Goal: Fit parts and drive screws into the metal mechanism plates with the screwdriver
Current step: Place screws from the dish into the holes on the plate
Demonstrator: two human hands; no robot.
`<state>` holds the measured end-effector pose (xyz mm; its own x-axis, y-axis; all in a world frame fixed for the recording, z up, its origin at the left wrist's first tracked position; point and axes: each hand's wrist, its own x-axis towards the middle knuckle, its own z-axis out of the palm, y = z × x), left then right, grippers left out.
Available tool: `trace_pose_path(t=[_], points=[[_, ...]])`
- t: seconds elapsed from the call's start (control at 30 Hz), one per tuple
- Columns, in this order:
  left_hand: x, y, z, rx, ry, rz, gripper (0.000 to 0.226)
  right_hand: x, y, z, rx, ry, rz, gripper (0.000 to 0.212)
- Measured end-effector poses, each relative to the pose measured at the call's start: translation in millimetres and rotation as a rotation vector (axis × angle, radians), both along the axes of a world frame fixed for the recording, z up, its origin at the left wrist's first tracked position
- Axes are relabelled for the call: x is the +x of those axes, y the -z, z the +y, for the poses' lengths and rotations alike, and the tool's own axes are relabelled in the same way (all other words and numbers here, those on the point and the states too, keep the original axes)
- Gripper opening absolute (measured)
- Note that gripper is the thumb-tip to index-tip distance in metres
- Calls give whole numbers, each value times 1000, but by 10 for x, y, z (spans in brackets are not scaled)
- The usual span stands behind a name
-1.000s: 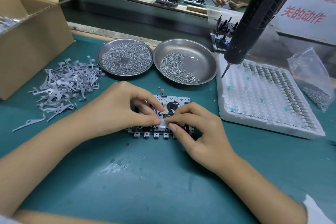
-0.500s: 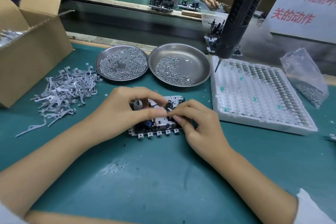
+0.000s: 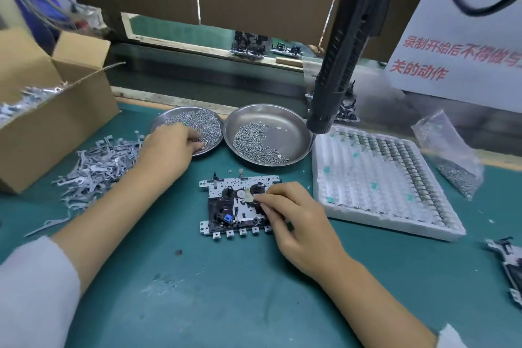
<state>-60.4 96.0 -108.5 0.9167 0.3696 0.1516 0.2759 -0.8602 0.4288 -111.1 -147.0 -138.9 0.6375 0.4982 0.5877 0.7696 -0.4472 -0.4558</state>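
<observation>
A metal mechanism plate (image 3: 226, 206) with black parts and a small blue piece lies flat on the green mat. My right hand (image 3: 293, 215) rests on its right side, thumb and forefinger pinching a small pale part against the plate. My left hand (image 3: 169, 147) reaches into the left steel dish (image 3: 210, 124) full of screws, its fingertips down among them; whether it holds a screw is hidden. The black electric screwdriver (image 3: 341, 51) hangs above the table's right side, its bit pointing down beside the second steel dish (image 3: 291, 133).
A pile of grey stamped levers (image 3: 96, 167) lies left, beside an open cardboard box (image 3: 48, 110). A white foam tray (image 3: 387, 181) of small parts sits right, with a plastic bag (image 3: 449, 155) of screws behind it. Another mechanism (image 3: 508, 265) lies at the right edge.
My left hand left the plate and moved up-left into the left screw dish. My right hand stayed on the plate, holding the small part.
</observation>
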Motion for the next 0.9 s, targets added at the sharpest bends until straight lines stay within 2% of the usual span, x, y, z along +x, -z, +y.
trace_pose_path(t=[0.1,0.23,0.33,0.5,0.6,0.8,0.9], points=[[11,6,28,-59,-41,-30,17,33,-19,13,78,62,-74,20],[-46,26,31,-25,-46,-153,10,169,-177,66,108,153,-69,19],[-59,40,30,46,-37,-226,12,413,-361,147,-49,199,63,20],[-35,106,47,148,-16,-282,20,810,-448,347,-301,308,212,36],[-28,144,49,140,-21,-280,20,933,-430,419,-464,370,342,29],[-34,154,62,81,-27,-358,15,963,-352,419,-375,408,254,19],[-53,115,19,-58,-9,-397,10,939,-318,382,-198,378,266,16]])
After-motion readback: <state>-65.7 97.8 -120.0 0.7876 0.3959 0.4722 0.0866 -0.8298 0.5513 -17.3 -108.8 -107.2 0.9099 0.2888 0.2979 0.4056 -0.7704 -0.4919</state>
